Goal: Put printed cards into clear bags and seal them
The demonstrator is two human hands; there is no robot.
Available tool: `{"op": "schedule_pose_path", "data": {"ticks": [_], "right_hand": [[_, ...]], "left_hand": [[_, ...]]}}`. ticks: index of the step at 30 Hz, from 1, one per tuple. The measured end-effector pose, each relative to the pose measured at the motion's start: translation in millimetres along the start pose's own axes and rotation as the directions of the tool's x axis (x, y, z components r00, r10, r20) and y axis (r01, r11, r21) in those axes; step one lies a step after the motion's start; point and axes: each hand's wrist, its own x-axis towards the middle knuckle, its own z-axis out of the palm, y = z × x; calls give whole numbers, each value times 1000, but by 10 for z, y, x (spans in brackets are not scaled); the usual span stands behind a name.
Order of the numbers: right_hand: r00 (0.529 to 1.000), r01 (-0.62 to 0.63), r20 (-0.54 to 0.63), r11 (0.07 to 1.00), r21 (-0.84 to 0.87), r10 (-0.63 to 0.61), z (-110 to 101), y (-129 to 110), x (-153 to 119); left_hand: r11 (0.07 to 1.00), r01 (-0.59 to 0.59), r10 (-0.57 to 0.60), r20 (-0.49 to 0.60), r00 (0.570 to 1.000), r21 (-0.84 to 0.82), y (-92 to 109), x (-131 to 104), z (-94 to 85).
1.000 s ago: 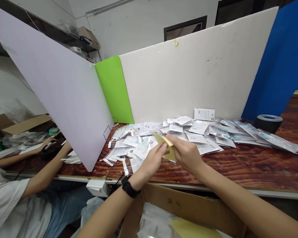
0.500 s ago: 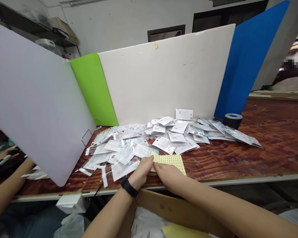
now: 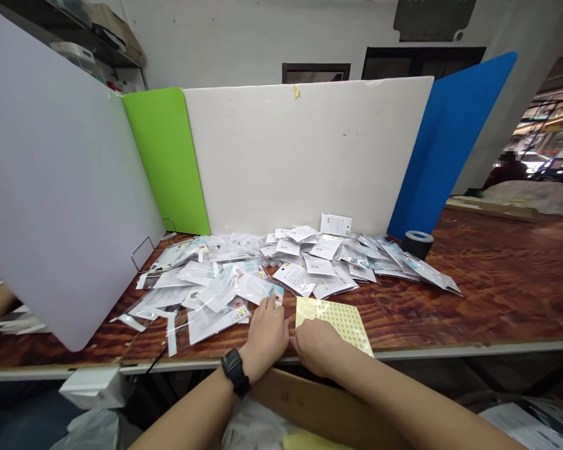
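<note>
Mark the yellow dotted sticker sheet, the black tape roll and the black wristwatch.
yellow dotted sticker sheet [image 3: 338,320], head view, middle of the sheet
black tape roll [image 3: 417,244], head view, its side wall
black wristwatch [image 3: 235,371], head view, band on the left wrist

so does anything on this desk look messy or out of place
The clear packets lie in a loose, overlapping heap, some askew at the left. One white card stands upright against the white divider. The yellow sticker sheet lies flat by both hands.

A yellow sticker sheet dotted with small round labels lies flat on the table, its near-left corner under the right hand.
</note>
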Motion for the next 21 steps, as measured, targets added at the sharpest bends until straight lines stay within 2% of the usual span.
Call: {"op": "schedule_pose_path", "data": {"ticks": [4, 10, 15, 21], "right_hand": [[998, -25, 49, 999, -33, 27, -43, -95, -13], [993, -121, -14, 992, -38, 121, 31, -31, 110], [974, -216, -52, 974, 68, 219, 140, 74, 271], [961, -252, -61, 947, 199, 268, 212, 97, 410]], "left_hand": [[997, -17, 17, -1, 1000, 78, -48, -18, 40], [988, 9, -9, 1, 1000, 153, -80, -76, -2], [970, 6, -11, 18, 1000, 244, -118, -131, -37], [950, 14, -20, 18, 1000, 312, -181, -189, -57]]}}
